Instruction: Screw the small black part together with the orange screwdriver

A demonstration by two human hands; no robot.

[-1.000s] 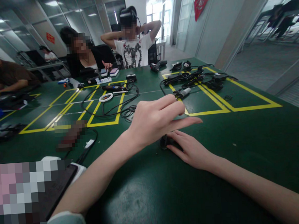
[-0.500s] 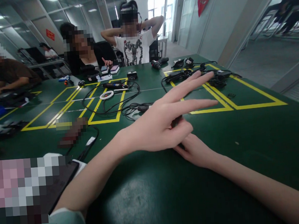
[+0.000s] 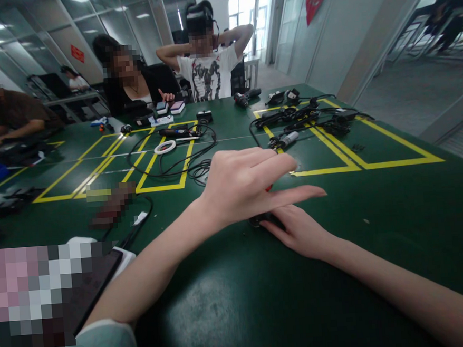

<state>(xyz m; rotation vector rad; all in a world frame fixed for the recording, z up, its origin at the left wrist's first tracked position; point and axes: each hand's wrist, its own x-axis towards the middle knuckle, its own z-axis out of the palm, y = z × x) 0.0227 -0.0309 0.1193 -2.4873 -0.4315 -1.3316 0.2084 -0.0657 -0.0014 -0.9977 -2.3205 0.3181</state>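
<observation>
In the head view, my left hand [image 3: 244, 186] crosses in front of my right hand, back of the hand up. Its fingers are curled, with the thumb stretched out to the right; what they close on is hidden. My right hand [image 3: 299, 229] rests low over the green table [image 3: 232, 300], fingers closed around a dark object [image 3: 255, 221] with a rounded end. A small red part [image 3: 269, 188] shows between the two hands. Most of the dark object is covered, so its kind does not show. Just beyond the left fingers lies a grey cylindrical piece [image 3: 288, 139] with a dark end.
Yellow tape [image 3: 397, 164] marks boxes on the table. Black cables [image 3: 287, 117] lie at the back right, a white ring [image 3: 165, 147] and looped cables mid-left. A drill [image 3: 246, 97] lies at the far edge. A phone [image 3: 92, 283] sits front left. Several people sit beyond.
My left hand's outstretched fingers have curled in and its thumb now points right. The hand has drawn slightly left, uncovering the grey piece. My right hand has hardly moved.
</observation>
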